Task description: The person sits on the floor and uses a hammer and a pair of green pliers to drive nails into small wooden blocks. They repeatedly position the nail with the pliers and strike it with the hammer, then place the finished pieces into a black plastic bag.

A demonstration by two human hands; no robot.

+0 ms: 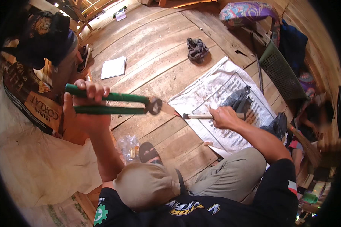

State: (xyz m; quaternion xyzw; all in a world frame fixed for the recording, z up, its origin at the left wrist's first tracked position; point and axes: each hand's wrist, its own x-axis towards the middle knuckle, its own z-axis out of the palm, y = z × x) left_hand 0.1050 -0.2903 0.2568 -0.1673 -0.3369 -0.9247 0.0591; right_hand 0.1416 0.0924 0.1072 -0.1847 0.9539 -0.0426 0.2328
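In my left hand (90,99) is a pair of pincers (125,99) with long green handles. My fingers wrap over the upper handle, with the handles spread a little apart. The dark rounded jaws point right, above the wooden floor. My right hand (224,118) grips what looks like a small brush (201,116) by its pale wooden handle. Its dark tip points left toward the pincers' jaws, apart from them. Under my right hand lies a white printed sack (204,92), with dark crumpled plastic (236,99) on it.
White paper sheets (113,67) and a dark crumpled bag (197,50) lie on the plank floor. A clear plastic bag (128,147) and a sandal (147,152) are near my knee. A green basket (282,70) stands right; another person (58,41) sits at far left.
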